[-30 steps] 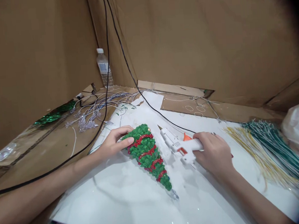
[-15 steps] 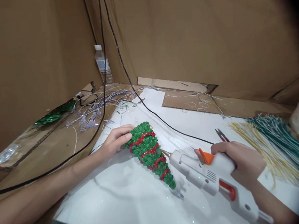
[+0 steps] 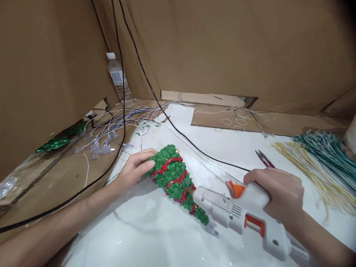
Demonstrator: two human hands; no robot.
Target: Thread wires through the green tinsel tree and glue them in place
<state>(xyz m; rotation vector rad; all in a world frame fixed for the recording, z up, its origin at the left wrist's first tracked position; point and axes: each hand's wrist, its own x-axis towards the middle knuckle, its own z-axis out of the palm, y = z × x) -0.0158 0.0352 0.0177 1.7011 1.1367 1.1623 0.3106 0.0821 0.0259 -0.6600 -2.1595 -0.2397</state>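
My left hand (image 3: pixel 137 167) grips the wide end of a small green tree (image 3: pixel 171 172) with red garland bands, which lies tilted over the white sheet (image 3: pixel 149 241). Its narrow tip points toward the lower right, with a clear piece at the end. My right hand (image 3: pixel 279 189) is wrapped round the handle of a white glue gun (image 3: pixel 232 211) with an orange trigger. The gun's nozzle meets the tree's right side, near a lower red band; the exact contact spot is hard to make out.
Scissors (image 3: pixel 264 158) lie beyond my right hand, beside yellow and green strands (image 3: pixel 329 167). Black cable (image 3: pixel 194 145) crosses the sheet. White wires (image 3: pixel 105 134) and green tinsel (image 3: pixel 62 137) lie at the left. A water bottle (image 3: pixel 119 78) stands in the cardboard corner.
My right hand has moved the glue gun leftward, bringing its nozzle over the tree's side. The tree stays in my left hand, nearly in place. The view has shifted slightly.
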